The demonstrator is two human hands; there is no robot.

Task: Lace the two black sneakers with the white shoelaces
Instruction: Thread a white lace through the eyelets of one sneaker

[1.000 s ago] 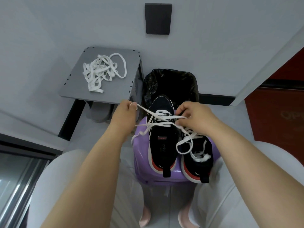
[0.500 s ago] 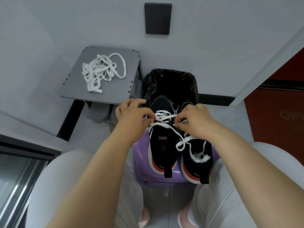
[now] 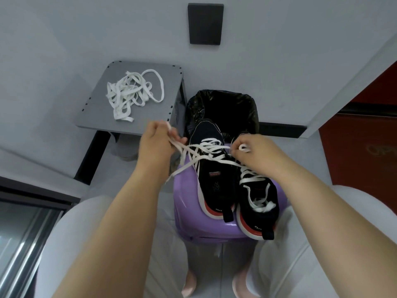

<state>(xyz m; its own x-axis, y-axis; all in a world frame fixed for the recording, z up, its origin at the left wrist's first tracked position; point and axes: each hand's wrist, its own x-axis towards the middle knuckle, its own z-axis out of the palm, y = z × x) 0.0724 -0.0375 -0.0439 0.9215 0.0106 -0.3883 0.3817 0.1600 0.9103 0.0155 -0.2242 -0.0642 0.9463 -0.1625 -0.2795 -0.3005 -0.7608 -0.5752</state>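
A grey side table (image 3: 94, 112) stands beside a black-lined bin (image 3: 253, 112) against a pale grey wall (image 3: 86, 29).

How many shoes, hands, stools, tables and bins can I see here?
Black sneakers: 2, left sneaker and right sneaker
Hands: 2, left hand and right hand, both pinching the white shoelace
Purple stool: 1
Grey table: 1
Black-lined bin: 1
Total: 7
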